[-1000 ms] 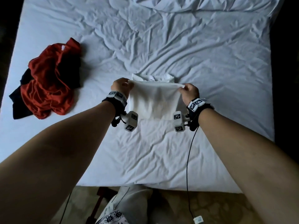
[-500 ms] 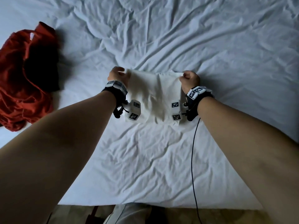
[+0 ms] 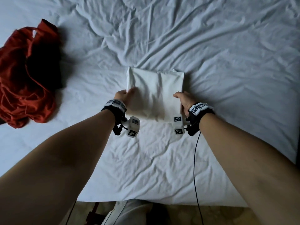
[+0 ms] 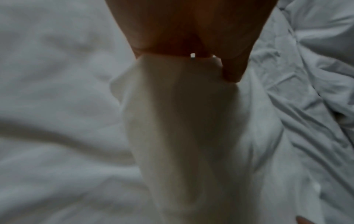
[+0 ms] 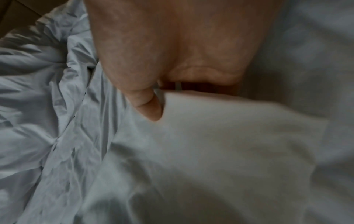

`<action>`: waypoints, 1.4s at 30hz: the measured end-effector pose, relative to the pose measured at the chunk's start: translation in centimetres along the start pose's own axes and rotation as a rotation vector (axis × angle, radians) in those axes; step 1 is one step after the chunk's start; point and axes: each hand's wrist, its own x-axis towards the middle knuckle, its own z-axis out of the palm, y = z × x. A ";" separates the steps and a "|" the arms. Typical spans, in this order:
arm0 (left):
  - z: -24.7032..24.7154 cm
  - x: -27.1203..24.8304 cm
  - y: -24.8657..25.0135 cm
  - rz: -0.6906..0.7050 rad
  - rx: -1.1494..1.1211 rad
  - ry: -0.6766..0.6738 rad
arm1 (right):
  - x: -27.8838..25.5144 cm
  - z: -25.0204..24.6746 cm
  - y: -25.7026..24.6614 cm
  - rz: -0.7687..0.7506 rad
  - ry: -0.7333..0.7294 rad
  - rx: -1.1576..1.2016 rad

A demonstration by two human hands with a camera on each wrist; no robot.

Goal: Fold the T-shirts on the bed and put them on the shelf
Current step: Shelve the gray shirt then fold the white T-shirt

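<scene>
The white T-shirt (image 3: pixel 155 93) lay folded into a compact rectangle in the middle of the bed (image 3: pixel 227 65), its far edge flat on the wrinkled sheet and its near edge between the two hands. The left hand (image 3: pixel 123 95) was at the near-left corner, thumb lying on top of the cloth; in the left wrist view the fingers seemed tucked under the edge, so it looked to be pinching that corner. The right hand (image 3: pixel 184 99) met the near-right side the same way, thumb (image 5: pixel 148 106) against the fold and the other fingers hidden beneath, grasping the side from below. Holding both near corners this way would keep the stacked layers together, presumably so the bundle could be lifted without falling open. The folding of this shirt appeared finished and the carry to the shelf not yet started; no shelf showed in any view. A crumpled red T-shirt (image 3: pixel 24 82) sat well apart on the far left of the bed, with a dark garment (image 3: pixel 47 65) bunched against it, both unfolded. A slack grip on either corner might let the top layer slide.
</scene>
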 end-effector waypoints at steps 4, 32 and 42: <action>0.0 0.2 -0.4 0.082 0.038 0.063 | -2.8 0.1 -1.3 -0.095 0.008 0.039; 1.3 -39.3 20.7 0.814 -0.068 -0.308 | -44.6 -26.5 -5.0 -0.608 0.494 0.115; 11.5 -64.4 23.6 1.164 0.006 -0.338 | -66.0 -41.7 4.1 -0.750 0.782 0.364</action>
